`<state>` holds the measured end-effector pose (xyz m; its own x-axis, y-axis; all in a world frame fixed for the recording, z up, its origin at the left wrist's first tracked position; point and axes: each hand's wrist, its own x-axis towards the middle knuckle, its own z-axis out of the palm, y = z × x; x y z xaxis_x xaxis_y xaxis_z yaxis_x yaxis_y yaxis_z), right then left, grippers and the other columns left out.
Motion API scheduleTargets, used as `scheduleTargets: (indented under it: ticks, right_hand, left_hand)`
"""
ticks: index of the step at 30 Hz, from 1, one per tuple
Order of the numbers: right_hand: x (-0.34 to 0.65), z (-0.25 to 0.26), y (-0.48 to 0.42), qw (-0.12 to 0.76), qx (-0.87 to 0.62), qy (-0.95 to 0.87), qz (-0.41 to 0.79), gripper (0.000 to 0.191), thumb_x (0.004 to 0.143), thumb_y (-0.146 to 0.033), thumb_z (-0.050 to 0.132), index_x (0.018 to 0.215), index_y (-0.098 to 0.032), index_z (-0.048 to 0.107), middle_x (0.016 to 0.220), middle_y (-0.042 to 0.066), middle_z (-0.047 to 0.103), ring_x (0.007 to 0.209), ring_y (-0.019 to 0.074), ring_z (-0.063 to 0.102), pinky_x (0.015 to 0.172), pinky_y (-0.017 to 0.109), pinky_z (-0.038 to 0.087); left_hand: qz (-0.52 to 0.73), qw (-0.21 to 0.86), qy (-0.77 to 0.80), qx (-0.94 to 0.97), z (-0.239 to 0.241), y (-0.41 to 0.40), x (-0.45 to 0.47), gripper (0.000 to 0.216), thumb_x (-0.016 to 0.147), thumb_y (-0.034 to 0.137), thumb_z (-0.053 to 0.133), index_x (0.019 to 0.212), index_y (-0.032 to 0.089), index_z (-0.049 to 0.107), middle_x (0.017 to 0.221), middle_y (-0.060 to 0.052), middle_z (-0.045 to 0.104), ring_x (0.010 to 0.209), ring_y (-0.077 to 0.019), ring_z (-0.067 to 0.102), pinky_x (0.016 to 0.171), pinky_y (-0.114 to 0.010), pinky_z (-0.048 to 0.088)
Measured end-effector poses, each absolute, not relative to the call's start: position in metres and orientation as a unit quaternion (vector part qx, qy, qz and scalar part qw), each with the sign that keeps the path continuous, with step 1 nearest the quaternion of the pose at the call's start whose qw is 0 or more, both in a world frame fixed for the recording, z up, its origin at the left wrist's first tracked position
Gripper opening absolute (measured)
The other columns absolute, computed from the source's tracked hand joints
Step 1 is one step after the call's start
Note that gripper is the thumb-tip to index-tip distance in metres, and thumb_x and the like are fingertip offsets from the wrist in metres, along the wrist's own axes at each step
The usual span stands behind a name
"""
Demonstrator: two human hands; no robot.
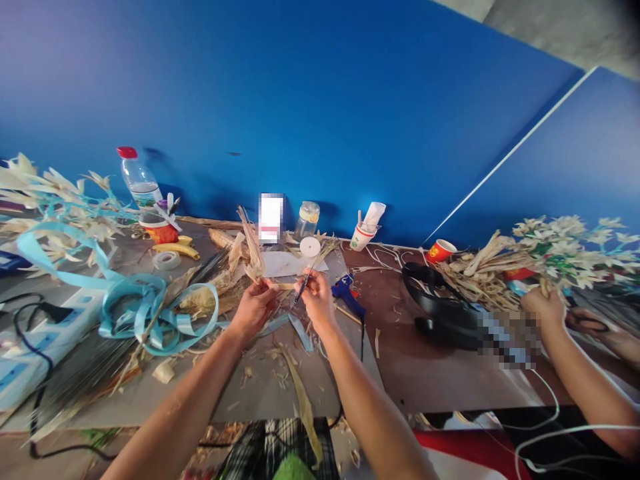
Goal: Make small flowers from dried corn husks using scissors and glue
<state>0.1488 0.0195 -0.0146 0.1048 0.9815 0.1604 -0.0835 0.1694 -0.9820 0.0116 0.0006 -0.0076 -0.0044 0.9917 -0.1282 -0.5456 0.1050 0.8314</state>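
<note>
One long, dry, tan-green leaf (301, 400) hangs over the front edge of the brown desk (440, 380). Past it are the person's two hands. The left hand (256, 305) pinches one thin, flat, tan strip (285, 287) between thumb and fingers. The strip is up between the two hands. The right hand (319, 300) is closed around one small, dark, pointed tool (301, 288); I can't tell what kind. To the left lies one messy heap of shiny, light blue ribbon (135, 287). Just right of the right hand is one blue glue gun (350, 298). Farther back are one flat white sheet (274, 265) and one round white disc (310, 247). Near the blue wall (320, 120) stand one clear jar (305, 223), one white paper cup (361, 238) with a green mark, one red paper cup (442, 251) with a yellow mark, and one clear plastic bottle (137, 177) with a red cap. Its label is too blurry to read.
</note>
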Motion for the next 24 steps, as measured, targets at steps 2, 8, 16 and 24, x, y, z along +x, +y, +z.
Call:
scheduleTargets:
  ticks: [2,8,16,24]
  right_hand:
    - [0.15,-0.017,0.02,0.588,-0.467,-0.498,0.434,0.041,0.066,-0.033,0.065,0.101,-0.017,0.052,0.084,0.004,0.064,0.075,0.0153,0.061,0.069,0.027,0.049]
    - [0.159,-0.016,0.024,0.589,-0.48,-0.526,0.382,0.042,0.069,-0.029,0.063,0.106,-0.015,0.05,0.094,0.008,0.066,0.083,0.0176,0.063,0.076,0.03,0.05]
    - [0.163,-0.014,0.023,0.544,-0.483,-0.591,0.347,0.039,0.073,-0.025,0.061,0.11,-0.015,0.051,0.097,0.009,0.066,0.085,0.0177,0.064,0.078,0.031,0.05]
    - [0.162,-0.017,0.021,0.554,-0.461,-0.605,0.34,0.038,0.074,-0.026,0.061,0.109,-0.017,0.052,0.097,0.008,0.067,0.083,0.0171,0.063,0.076,0.03,0.051]
  left_hand:
    - [0.579,0.653,0.373,0.315,-0.01,0.0,0.013,0.036,0.054,0.027,0.079,0.07,0.018,0.048,0.049,0.009,0.043,0.038,-0.0021,0.031,0.039,-0.018,0.021]
    - [0.497,0.639,0.422,0.408,-0.007,-0.005,0.015,0.032,0.055,0.03,0.077,0.075,0.014,0.058,0.066,-0.003,0.064,0.04,-0.0034,0.034,0.04,-0.019,0.019]
    - [0.495,0.578,0.459,0.459,-0.015,-0.003,0.013,0.025,0.059,0.035,0.074,0.067,0.014,0.065,0.055,0.0,0.057,0.042,-0.006,0.032,0.042,-0.021,0.021]
    - [0.458,0.523,0.446,0.564,-0.019,-0.001,0.011,0.02,0.062,0.032,0.069,0.067,0.013,0.064,0.059,0.001,0.055,0.057,-0.0101,0.044,0.055,-0.022,0.033]
